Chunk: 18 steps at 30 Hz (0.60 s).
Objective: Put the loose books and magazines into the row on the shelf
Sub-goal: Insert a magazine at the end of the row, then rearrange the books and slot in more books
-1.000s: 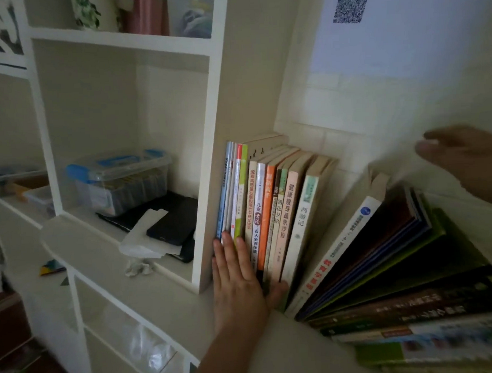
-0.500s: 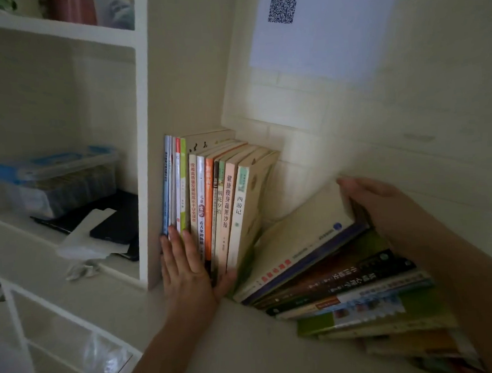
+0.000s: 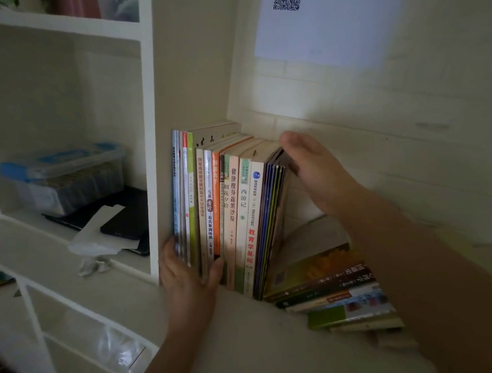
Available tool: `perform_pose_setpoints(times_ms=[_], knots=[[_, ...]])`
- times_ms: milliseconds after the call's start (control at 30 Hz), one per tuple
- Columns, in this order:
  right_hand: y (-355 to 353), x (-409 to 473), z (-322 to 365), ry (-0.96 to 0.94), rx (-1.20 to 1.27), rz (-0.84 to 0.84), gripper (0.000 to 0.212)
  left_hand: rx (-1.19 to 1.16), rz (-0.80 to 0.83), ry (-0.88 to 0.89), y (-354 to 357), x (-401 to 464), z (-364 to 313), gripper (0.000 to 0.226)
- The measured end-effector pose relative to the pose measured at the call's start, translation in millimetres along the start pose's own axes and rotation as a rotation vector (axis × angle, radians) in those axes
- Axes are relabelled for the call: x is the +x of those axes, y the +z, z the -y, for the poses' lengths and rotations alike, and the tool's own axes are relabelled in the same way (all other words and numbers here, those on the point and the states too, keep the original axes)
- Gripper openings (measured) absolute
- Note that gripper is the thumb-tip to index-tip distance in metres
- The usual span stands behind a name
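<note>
Left hand (image 3: 186,272) flat against the bottom of the spines at the row's left end, fingers straight, thumb spread out onto a spine further right. Pressing, not gripping.

Right hand (image 3: 309,168) at the other end of the row (image 3: 226,204), up at the top corners. Fingers laid against the outermost thin magazines (image 3: 272,213), thumb over their top edge. Looks like a push/clamp on that bundle; can't tell how far the fingers wrap behind it.

Row stands upright on the white shelf ledge (image 3: 247,337), left end tight against the shelf's vertical divider (image 3: 151,134). Magazines at its right end are nearly upright, slightly fanned at the top, touching the white-spined book (image 3: 253,214) next to them.

Right of the row, low on the ledge: loose pile (image 3: 330,293) of books, lying nearly flat and fanned, spines toward me. Not in the row yet. My right forearm crosses over part of it.

Left of the divider, in the next compartment: black flat devices (image 3: 127,221) with white paper (image 3: 99,236) on top, clear plastic box with blue lid (image 3: 65,178) behind them.

On the wall above the row: white sheet with QR code (image 3: 316,23).
</note>
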State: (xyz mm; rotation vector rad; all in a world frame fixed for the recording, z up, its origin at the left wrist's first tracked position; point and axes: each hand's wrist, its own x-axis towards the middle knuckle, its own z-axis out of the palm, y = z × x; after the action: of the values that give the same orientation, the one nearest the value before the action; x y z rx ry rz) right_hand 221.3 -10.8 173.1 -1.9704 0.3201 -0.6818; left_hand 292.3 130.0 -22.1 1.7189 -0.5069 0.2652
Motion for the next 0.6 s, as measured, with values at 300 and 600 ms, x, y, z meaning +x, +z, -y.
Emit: perform_pose_setpoints(times_ms=[300,600], knots=[[20,-22,-51,-0.168,-0.378,0.086,0.121,0.183,0.122,-0.187,0,9,4,0.051],[24,8,-54,-0.069,-0.633,0.087,0.116,0.252,0.113,-0.163,-6,8,-5,0.047]])
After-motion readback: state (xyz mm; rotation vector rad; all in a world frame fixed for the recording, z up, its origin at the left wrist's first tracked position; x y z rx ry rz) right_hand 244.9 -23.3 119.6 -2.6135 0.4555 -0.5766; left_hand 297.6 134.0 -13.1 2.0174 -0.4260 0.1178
